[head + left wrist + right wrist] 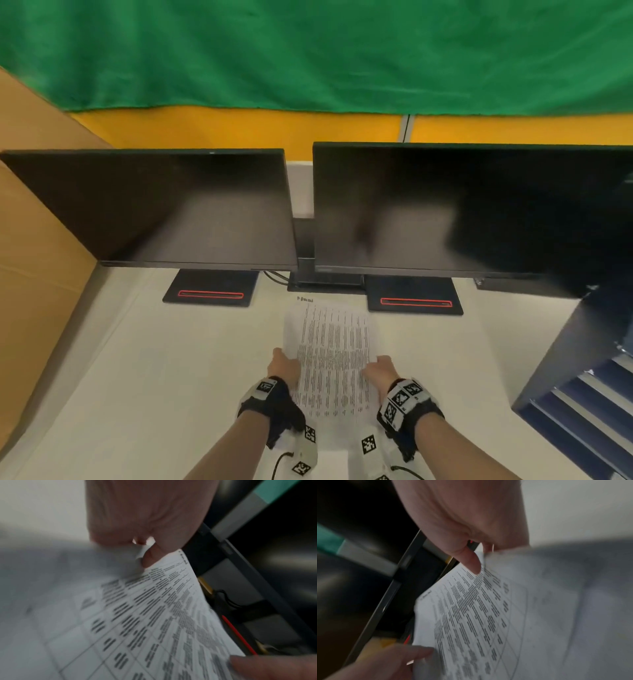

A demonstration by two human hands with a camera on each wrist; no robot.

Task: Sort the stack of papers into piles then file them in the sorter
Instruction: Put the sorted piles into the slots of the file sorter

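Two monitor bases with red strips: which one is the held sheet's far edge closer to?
The right monitor's base. The sheet ends just beside its left edge; the left monitor's base sits clearly farther off.

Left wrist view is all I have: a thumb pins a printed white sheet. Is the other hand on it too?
Observer: Yes. In the head view the right hand holds the printed white paper sheet at its right edge, and the left hand holds its left edge.
Operator: Where is the sorter?
Observer: A dark blue stepped rack, probably the sorter, stands at the right of the desk, apart from the sheet.
Operator: Any sorted piles yet?
Observer: None visible on the white desk; two black monitors stand behind the sheet.
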